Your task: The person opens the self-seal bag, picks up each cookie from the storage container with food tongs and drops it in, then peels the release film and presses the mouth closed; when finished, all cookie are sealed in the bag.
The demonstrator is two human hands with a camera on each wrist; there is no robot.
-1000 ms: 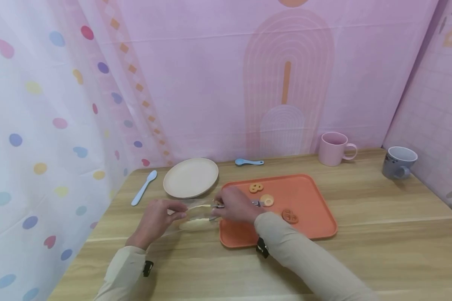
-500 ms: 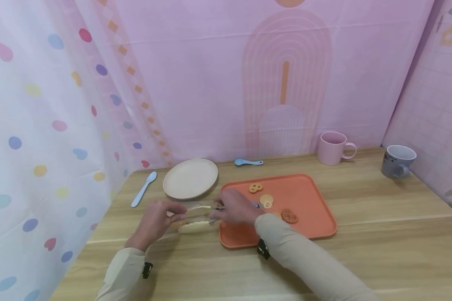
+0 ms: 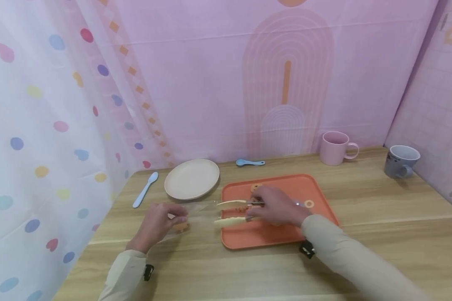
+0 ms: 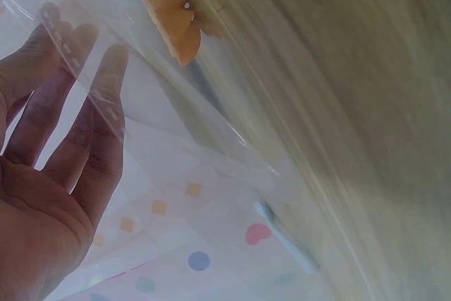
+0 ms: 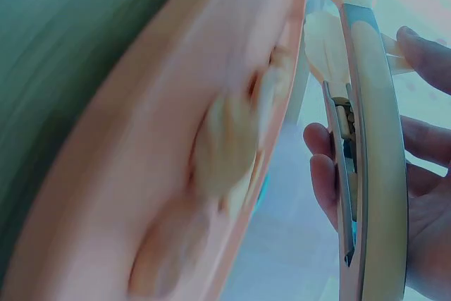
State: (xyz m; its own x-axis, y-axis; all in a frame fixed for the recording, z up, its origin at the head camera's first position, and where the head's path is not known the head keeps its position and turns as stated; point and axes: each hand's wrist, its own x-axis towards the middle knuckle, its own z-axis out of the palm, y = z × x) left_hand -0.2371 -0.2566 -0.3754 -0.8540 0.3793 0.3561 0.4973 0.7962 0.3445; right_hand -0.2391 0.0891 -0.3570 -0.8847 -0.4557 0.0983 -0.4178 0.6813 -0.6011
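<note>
My left hand (image 3: 156,223) pinches the edge of a clear plastic bag (image 4: 162,114) between thumb and fingers. Inside the bag, close to those fingers, sits an orange-brown cookie (image 4: 173,22) with a scalloped edge. Over the orange tray (image 3: 245,241), my right hand (image 3: 278,207) grips metal tongs (image 5: 384,167) with cream tips. The tips point left toward the bag and stand apart, with nothing showing between them. Beneath the tongs and hand, cookies (image 5: 225,146) lie on the tray; one pretzel-shaped cookie (image 3: 255,187) shows at the back, and the hand hides others.
A cream plate (image 3: 192,179) lies behind the bag, with a light blue spoon (image 3: 145,190) to its left. Another small blue spoon (image 3: 250,163) lies behind the tray. A pink mug (image 3: 333,149) and a grey mug (image 3: 400,161) stand at the back right.
My right hand has drawn the tongs rightward out of the bag and over the tray. The cookie stays in the bag, now plainly visible. My left hand has hardly moved.
</note>
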